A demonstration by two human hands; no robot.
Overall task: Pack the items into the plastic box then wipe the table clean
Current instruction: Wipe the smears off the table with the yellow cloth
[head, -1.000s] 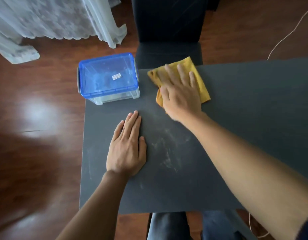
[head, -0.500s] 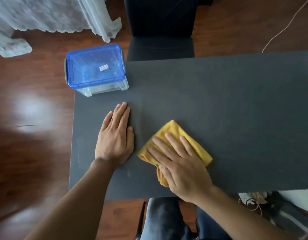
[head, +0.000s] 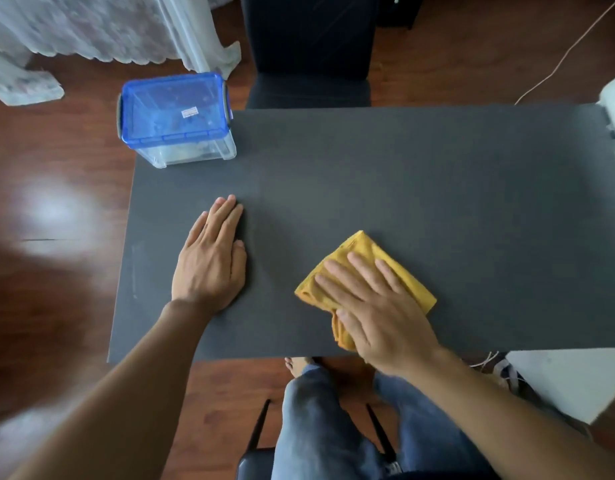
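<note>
Dark counter [head: 403,174] is seen from above. Yellow cloth [head: 361,251] is pressed flat at about 5 o'clock on the counter, near the near edge, by the right hand [head: 378,313]; fingers are straight and slightly spread on top of it, nothing pinched. One folded corner of the cloth is bunched under the thumb side. Left hand [head: 212,261] is laid palm-down at about 8 o'clock, fingers straight and held together, thumb alongside, touching only the counter and well apart from the cloth.

Plastic box [head: 176,119] is set at the 10 o'clock corner, blue lid closed, part of it overhanging the counter's left edge. Contents are blurred through the clear walls; possibly some items inside, cannot be told.

A dark chair [head: 309,57] is placed at 12 o'clock beyond the counter. White curtain [head: 91,26] is seen on the wooden floor [head: 56,306] at 11 o'clock.
</note>
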